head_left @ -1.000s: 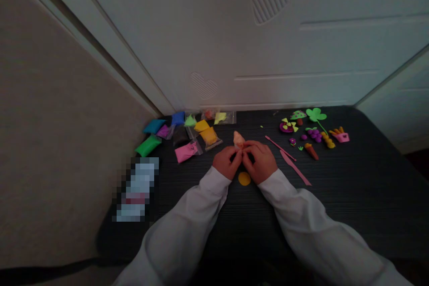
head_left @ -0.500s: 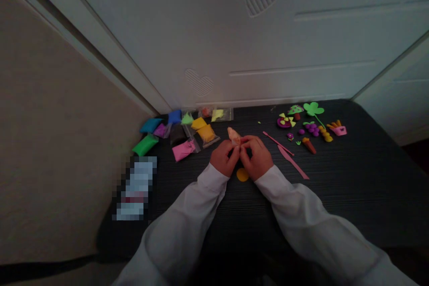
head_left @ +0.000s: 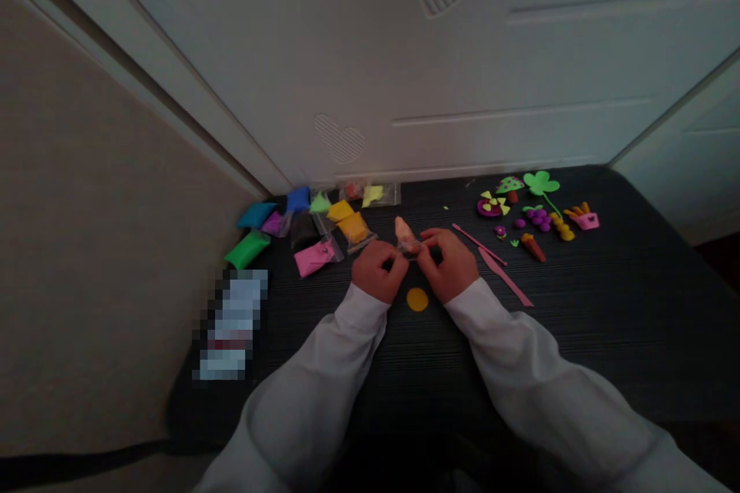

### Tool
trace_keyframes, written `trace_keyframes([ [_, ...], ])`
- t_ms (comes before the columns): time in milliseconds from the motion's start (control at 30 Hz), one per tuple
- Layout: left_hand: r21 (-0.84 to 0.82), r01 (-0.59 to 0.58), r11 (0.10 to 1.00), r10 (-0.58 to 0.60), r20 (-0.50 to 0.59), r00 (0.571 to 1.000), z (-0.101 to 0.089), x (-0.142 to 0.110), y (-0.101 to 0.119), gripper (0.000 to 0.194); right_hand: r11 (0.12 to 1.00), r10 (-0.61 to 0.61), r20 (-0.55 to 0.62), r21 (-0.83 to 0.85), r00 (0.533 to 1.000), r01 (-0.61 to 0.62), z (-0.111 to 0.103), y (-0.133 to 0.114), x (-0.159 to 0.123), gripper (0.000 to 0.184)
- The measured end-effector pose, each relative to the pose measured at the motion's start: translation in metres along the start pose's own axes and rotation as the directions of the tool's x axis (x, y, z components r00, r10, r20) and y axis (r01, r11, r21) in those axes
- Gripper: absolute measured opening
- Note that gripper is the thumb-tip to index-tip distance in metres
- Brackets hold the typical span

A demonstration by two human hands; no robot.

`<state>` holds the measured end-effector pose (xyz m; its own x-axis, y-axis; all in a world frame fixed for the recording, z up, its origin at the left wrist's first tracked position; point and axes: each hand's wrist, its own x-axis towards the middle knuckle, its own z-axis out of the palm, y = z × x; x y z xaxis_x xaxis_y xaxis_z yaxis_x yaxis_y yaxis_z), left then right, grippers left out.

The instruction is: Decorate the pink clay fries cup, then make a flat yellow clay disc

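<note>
Both hands pinch the near end of a small clear plastic bag of peach-coloured clay [head_left: 405, 233] above the black table. My left hand [head_left: 380, 271] is closed on the bag's left edge, thumb against the fingers. On the opposite edge, my right hand [head_left: 448, 262] grips the bag between thumb and fingertips. The clay bulges at the far end, pointing away from me. Just below the hands a flat yellow-orange clay disc [head_left: 417, 299] lies on the table. To the right of my right hand are a thin pink modelling stick [head_left: 479, 244] and a pink plastic knife [head_left: 506, 277].
Several bagged clays lie at the left, among them a pink packet [head_left: 314, 256] and a green packet [head_left: 248, 249]. A blurred phone-like object [head_left: 234, 323] sits near the left edge. Finished clay pieces, such as a green clover [head_left: 542, 183] and a pink fries box [head_left: 586, 221], stand at the right.
My hands have drawn slightly apart, and the near end of the bag now shows stretched between them. The yellow-orange disc is more fully uncovered. The view has shifted a little.
</note>
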<state>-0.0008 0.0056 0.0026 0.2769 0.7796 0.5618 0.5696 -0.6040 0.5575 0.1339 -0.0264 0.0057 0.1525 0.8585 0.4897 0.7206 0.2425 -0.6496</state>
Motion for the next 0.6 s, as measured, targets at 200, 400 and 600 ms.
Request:
trace_keyframes([
  [200, 0.171, -0.120, 0.978, 0.123, -0.009, 0.992, -0.003, -0.001, 0.001, 0.019, 0.995, 0.077, -0.003, -0.066, 0.997, -0.077, 0.000, -0.001, -0.002, 0.006],
  [400, 0.169, -0.249, 0.954, 0.239, 0.076, 0.968, -0.012, 0.003, 0.000, 0.069, 0.943, 0.243, 0.045, 0.225, 0.969, -0.247, -0.007, -0.001, 0.002, 0.009],
  [600, 0.218, -0.252, 0.943, 0.237, 0.094, 0.967, -0.008, 0.004, -0.005, 0.051, 0.843, 0.324, 0.158, 0.399, 0.933, -0.361, -0.007, 0.000, 0.002, 0.011],
])
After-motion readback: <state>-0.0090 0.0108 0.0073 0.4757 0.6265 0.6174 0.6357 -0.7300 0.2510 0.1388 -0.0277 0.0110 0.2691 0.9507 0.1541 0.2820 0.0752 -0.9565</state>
